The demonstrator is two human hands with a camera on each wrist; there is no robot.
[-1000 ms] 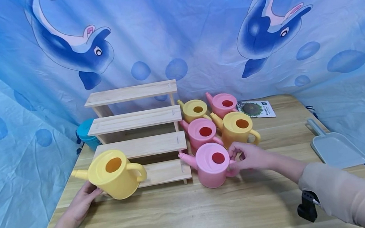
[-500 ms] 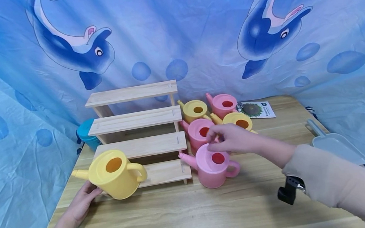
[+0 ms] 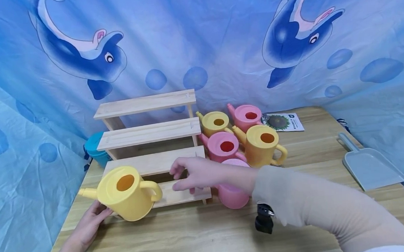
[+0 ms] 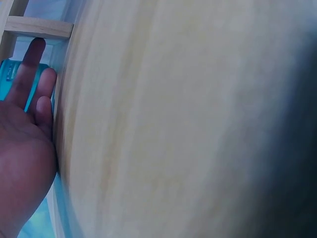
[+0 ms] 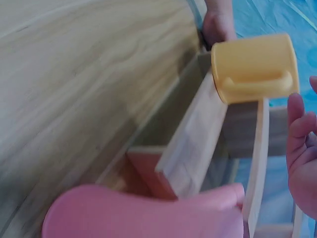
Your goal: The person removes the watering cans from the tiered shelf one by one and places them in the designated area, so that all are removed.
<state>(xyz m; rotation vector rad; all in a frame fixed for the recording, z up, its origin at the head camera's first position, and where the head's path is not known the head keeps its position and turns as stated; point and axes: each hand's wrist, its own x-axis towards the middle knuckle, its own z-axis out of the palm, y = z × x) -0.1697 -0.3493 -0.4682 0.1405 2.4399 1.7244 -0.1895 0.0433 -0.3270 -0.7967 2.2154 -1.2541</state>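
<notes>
A yellow watering can (image 3: 124, 194) stands at the left end of the bottom step of a wooden tiered shelf (image 3: 155, 163). My left hand (image 3: 90, 223) rests at that end of the shelf, partly hidden by the can. Its fingers (image 4: 30, 74) are extended beside a wooden bar in the left wrist view. My right hand (image 3: 198, 173) hovers over the shelf's lower right part, holding nothing, its fingers loosely bent. It is right of the yellow can's handle (image 5: 257, 87), apart from it. Beneath my right forearm is a pink watering can (image 3: 233, 196), partly covered.
Right of the shelf stand another pink can (image 3: 222, 146), a rear yellow can (image 3: 213, 121), a rear pink can (image 3: 246, 117) and an orange-yellow can (image 3: 261, 145). A seed packet (image 3: 286, 122), a grey dustpan (image 3: 371, 167) and a teal container (image 3: 96, 147) lie farther out.
My right hand has let go of the front pink can's handle, lifted, and moved left across it to above the shelf. My left hand and the yellow can have stayed put.
</notes>
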